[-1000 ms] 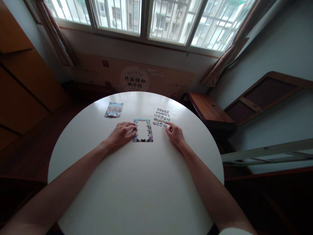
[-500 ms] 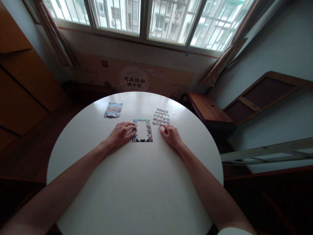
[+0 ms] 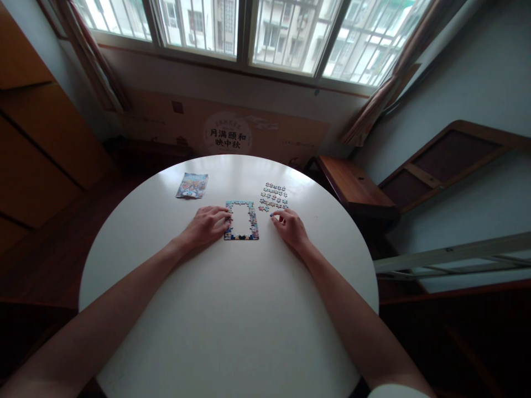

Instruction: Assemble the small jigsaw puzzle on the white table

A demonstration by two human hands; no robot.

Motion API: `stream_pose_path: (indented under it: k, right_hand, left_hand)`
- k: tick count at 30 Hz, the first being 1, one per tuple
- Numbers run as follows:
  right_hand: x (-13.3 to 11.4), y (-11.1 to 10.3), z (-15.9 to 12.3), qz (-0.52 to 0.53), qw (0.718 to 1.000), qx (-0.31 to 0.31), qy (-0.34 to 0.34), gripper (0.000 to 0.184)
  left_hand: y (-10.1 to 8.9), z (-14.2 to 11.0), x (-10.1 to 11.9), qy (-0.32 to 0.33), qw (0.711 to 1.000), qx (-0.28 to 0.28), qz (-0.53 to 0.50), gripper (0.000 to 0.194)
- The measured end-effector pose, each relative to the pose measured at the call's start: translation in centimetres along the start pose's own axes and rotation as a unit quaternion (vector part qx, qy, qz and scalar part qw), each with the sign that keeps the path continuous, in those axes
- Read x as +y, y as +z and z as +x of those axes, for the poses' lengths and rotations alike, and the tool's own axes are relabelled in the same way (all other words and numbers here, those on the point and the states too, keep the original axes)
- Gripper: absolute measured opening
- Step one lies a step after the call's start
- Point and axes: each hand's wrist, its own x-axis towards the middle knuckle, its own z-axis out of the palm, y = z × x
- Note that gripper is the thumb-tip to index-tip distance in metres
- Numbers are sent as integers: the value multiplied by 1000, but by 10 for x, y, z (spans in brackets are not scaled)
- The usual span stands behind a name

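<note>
Piece (image 3: 271, 215) is pinched by nearly closed right hand (image 3: 291, 228); frame (image 3: 254, 225) touched by half-open left hand (image 3: 206, 224). Probably light, stiffish, best edge-gripped.

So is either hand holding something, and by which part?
The right hand seems to pinch a puzzle piece between thumb and fingertip, its gripped part too small to tell. The left hand touches the left side of the puzzle border.
</note>
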Motion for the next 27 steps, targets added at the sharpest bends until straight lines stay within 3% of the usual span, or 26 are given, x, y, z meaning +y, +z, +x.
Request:
stream_pose_path:
  k: [11,21,27]
  right_hand:
    - [-5,-1,-1,26,1000,-18,0,19]
    - [-12,-4,-2,-2,999,-23,33,10]
    - [-8,-1,-1,29,999,-20,19,17]
  left_hand:
    - [-2,0,2,-2,1000,-2,-6,31]
    - [-2,0,2,-7,1000,-7,-5,32]
    - [-2,0,2,-5,1000,-8,-9,32]
